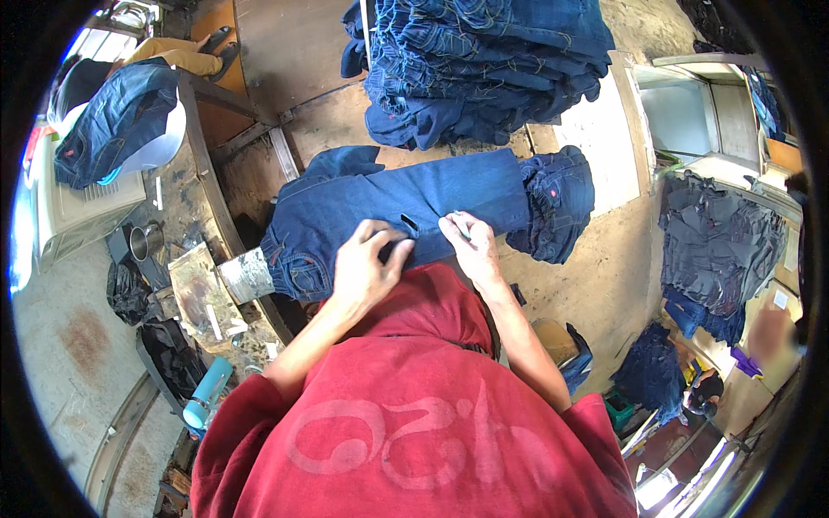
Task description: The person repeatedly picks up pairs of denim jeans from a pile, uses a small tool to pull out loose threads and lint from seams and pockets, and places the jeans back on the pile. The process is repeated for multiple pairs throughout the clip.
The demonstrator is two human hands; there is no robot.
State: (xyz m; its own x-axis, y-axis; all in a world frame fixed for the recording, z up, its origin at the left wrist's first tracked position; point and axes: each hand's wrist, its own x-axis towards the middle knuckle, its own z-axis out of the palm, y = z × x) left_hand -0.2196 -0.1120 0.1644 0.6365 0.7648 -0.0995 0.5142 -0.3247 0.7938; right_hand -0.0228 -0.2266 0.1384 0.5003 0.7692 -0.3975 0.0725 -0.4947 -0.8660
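Red shirt (406, 414) fills the lower frame, and both bare forearms rise from it toward 12 o'clock. Left hand (367, 263) lies palm down on the jeans (406, 207), wrist bent, its fingers (390, 250) curled and pinching a fold of denim near a small dark slit. Right hand (468, 243) sits just beside it at 3 o'clock, knuckles up, fingers clenched around a small pale tool whose kind I cannot tell, pressed to the cloth. Those jeans stretch flat across the desk (596, 138), legs bunched at the right end. At 12 o'clock rises a stack of jeans (484, 69); at 9 o'clock stands a metal cup (145, 242).
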